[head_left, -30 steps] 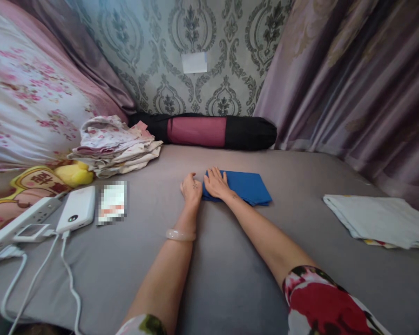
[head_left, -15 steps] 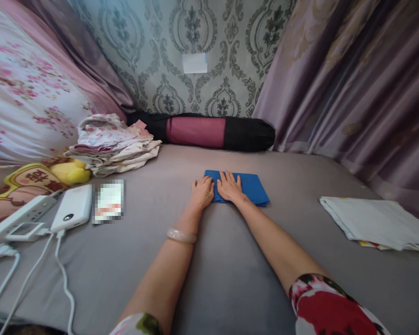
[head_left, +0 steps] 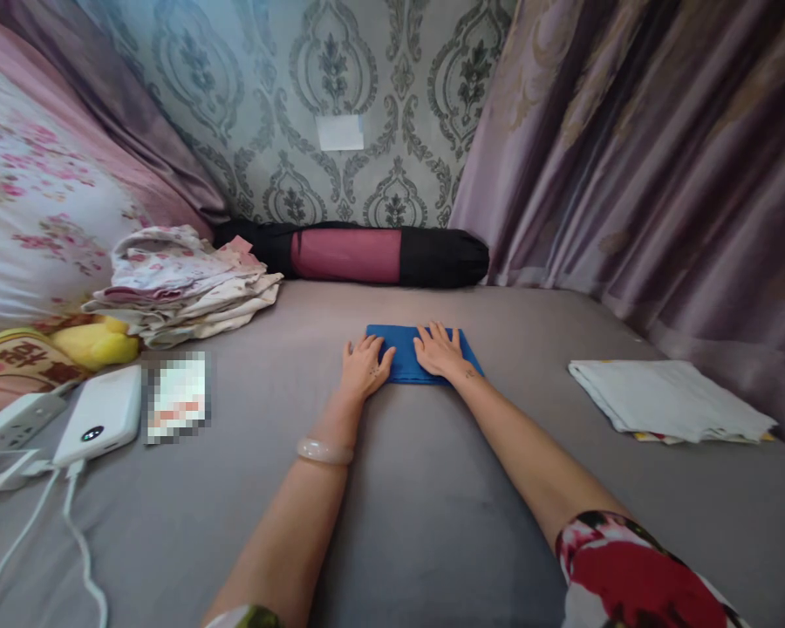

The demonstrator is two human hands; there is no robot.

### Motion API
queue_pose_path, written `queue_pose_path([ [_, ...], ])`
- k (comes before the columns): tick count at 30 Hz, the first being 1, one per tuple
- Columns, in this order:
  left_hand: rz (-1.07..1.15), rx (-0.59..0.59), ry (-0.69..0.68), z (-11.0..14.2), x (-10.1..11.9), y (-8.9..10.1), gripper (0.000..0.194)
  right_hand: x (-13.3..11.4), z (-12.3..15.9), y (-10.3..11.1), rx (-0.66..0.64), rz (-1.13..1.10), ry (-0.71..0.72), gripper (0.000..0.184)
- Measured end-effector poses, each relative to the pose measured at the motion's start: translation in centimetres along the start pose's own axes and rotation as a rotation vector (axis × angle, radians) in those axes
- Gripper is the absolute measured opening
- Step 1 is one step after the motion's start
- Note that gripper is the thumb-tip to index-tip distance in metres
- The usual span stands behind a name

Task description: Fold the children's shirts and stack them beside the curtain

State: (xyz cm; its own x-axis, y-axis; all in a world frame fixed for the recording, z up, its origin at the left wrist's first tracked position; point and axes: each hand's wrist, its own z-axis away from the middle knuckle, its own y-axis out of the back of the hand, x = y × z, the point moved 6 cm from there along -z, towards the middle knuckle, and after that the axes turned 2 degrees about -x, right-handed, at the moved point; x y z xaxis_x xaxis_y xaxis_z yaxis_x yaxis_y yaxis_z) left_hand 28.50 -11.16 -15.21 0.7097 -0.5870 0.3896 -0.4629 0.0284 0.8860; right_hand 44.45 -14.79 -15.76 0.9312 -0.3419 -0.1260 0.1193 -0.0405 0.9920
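The grey sheet [head_left: 432, 506] is the widest thing in view, spread flat beneath everything and cut off at the bottom. Behind it stands the patterned wall [head_left: 262, 105], with a mauve curtain [head_left: 563, 148] on the right and a floral fabric [head_left: 32, 192] on the left, both cut off by the picture's edges. A long black bag [head_left: 445, 257] with a pink panel lies along the wall; it is closed, so its contents are hidden. Its left end is partly hidden by a heap of folded clothes [head_left: 187, 283].

A pale folded cloth [head_left: 673, 397] lies well to the right, with yellow and red showing at its lower edge. The smaller blue folded cloth [head_left: 402, 353] lies flat near the middle, under both hands: the left hand [head_left: 366, 362] rests on its left end, fingers extended and thumb apart; the right hand [head_left: 440, 351] lies flat toward its right end, fingers slightly spread. Neither is clamped on it, and the hands are apart, with blue between them.

At the far left, the power strip [head_left: 17, 423] is cut off, beside a white power bank [head_left: 101, 414] with a cable attached. The card [head_left: 179, 397] beside it is pixelated and unreadable.
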Motion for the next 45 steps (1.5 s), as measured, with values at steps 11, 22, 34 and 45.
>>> queue_pose_path([
  [11,-0.050,-0.090,-0.003,-0.2,-0.3,-0.9,0.047,0.6,0.6,-0.8,0.010,-0.037,-0.012,0.055],
  [22,-0.019,-0.048,0.013,-0.3,-0.8,-1.2,0.052,4.3,1.2,0.9,0.004,-0.094,-0.105,0.061],
  [34,-0.011,-0.084,0.101,-0.7,-1.2,-1.1,0.049,6.1,0.9,-0.5,-0.043,-0.229,-0.129,0.062],
  [45,-0.046,-0.085,0.518,-2.5,-5.6,0.6,0.042,12.9,1.7,1.5,-0.164,-0.604,-0.517,0.019],
])
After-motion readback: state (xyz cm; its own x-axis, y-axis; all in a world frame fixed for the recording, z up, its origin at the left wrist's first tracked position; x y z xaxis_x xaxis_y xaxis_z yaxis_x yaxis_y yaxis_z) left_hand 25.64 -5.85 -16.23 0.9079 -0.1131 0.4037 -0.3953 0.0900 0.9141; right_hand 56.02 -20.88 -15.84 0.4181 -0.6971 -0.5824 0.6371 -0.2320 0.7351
